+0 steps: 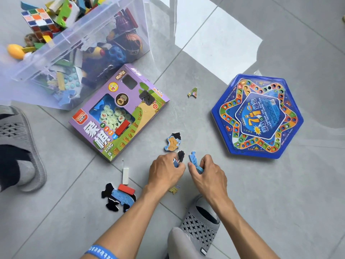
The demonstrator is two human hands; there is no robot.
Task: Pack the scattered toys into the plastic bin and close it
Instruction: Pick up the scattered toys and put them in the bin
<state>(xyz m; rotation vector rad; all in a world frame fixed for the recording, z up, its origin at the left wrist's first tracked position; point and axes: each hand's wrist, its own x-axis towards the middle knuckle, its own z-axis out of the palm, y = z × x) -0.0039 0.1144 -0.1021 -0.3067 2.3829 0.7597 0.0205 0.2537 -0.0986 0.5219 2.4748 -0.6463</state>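
Note:
The clear plastic bin stands at the top left, filled with blocks, a cube puzzle and balls. On the floor lie a purple chess box, a blue hexagonal game board, and loose foam puzzle pieces: an orange-blue piece, a small piece, a black-blue cluster with a red block and a white block. My left hand grips a black and blue puzzle piece. My right hand grips a blue puzzle piece.
The floor is grey tile. A grey slipper on a foot is at the left edge, another slipper sits below my hands. A small yellowish piece lies under my left wrist. A bright patch of sunlight crosses the floor at the top.

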